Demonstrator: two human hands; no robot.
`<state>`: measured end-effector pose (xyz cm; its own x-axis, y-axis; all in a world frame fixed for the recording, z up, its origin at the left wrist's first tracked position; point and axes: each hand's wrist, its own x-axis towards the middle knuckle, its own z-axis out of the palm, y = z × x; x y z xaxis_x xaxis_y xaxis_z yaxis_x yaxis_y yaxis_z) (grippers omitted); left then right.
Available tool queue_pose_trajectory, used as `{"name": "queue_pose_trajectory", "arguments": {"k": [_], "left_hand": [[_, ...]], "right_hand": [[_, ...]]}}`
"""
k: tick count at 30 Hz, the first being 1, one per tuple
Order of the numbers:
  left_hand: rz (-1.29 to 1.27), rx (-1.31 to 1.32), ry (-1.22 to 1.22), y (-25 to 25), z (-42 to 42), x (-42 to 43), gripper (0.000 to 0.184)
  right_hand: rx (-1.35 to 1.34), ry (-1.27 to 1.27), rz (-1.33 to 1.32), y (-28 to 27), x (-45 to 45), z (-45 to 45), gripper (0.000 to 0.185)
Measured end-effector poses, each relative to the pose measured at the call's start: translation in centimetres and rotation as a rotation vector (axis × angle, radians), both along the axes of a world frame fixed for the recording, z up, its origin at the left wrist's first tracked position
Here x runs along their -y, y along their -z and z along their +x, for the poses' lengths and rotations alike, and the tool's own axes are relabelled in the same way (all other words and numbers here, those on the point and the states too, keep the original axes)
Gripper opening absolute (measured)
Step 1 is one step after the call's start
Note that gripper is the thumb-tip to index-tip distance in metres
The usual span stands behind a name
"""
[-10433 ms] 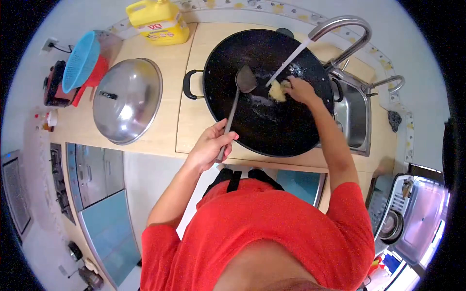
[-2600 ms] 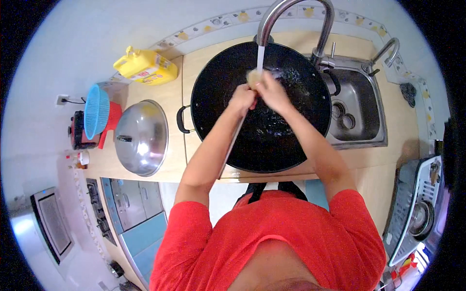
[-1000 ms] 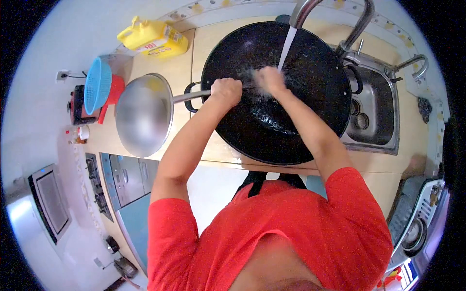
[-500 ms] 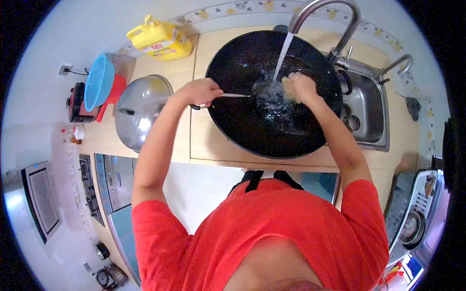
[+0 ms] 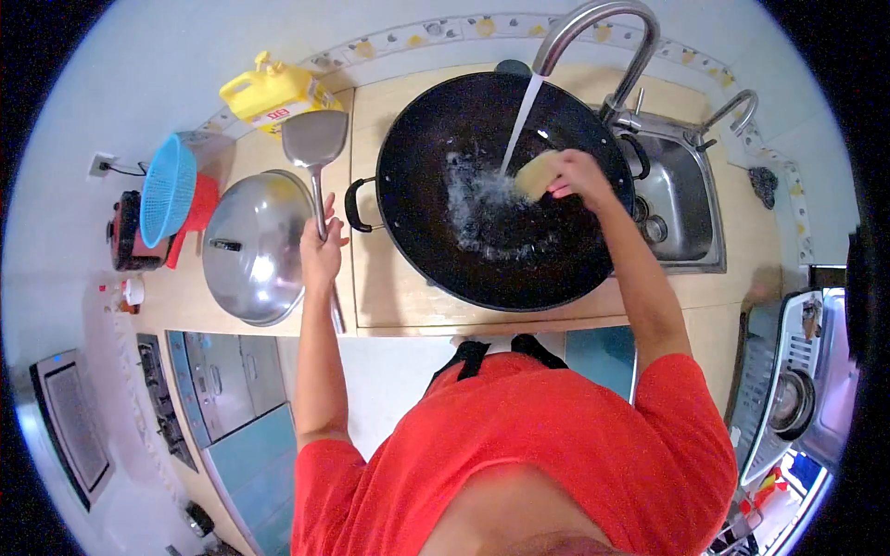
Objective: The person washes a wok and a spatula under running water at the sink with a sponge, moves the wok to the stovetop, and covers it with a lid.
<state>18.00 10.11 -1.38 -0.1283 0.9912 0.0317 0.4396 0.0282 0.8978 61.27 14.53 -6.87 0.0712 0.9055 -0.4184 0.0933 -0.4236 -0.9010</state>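
Observation:
My left hand (image 5: 322, 248) holds the handle of a metal spatula (image 5: 316, 139) over the counter, left of a big black wok (image 5: 519, 278). The spatula's blade points up, in front of the yellow jug. Inside the wok, my right hand (image 5: 580, 178) grips a pale yellow sponge (image 5: 538, 174) by its right end. Water runs from the curved faucet (image 5: 593, 13) in a thin stream into the wok, just left of the sponge, and splashes on the bottom.
Left on the counter (image 5: 389, 306) lie a domed steel lid (image 5: 264, 269), a blue basket (image 5: 168, 190), a red container (image 5: 199, 206) and a yellow jug (image 5: 269, 88). To the right are a steel sink (image 5: 691, 208) and a dark scrubber (image 5: 763, 185).
The spatula has come out of the wok and stands blade up at the left. My left hand has moved down and left. The sponge shows more clearly in my right hand.

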Motion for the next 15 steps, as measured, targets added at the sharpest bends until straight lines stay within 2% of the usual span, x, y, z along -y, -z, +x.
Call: {"name": "queue_pose_trajectory", "arguments": {"k": [2,4,6,8,10,11,12,13,15], "left_hand": [[-0.131,0.223,0.001,0.5,0.6,-0.2,0.041],[-0.163,0.336,0.067,1.5,1.2,-0.9,0.042],[-0.13,0.322,0.008,1.4,2.9,-1.2,0.041],[-0.04,0.136,0.012,3.7,2.3,-2.1,0.037],[-0.026,0.067,0.018,2.5,2.8,-1.9,0.038],[-0.018,0.053,0.023,2.5,2.8,-2.1,0.039],[-0.016,0.039,0.027,2.4,2.9,-2.1,0.04],[-0.021,0.03,0.016,2.3,3.1,-2.1,0.04],[0.001,0.011,0.008,3.0,2.7,-2.2,0.036]], "right_hand": [[-0.165,0.213,0.056,-2.7,0.8,2.0,0.021],[-0.129,0.388,0.199,-2.2,0.0,4.0,0.019],[-0.143,0.47,0.227,-0.1,-2.5,5.8,0.017],[-0.154,0.538,0.254,2.8,-5.5,6.3,0.015],[0.03,0.481,0.305,5.3,-9.1,5.7,0.018],[0.119,0.425,0.418,6.6,-11.2,4.8,0.021],[0.302,0.416,0.66,8.7,-13.4,3.8,0.022],[0.424,0.456,0.616,7.3,-14.1,1.2,0.022],[0.137,0.281,0.755,8.2,-17.4,-2.9,0.02]]}}
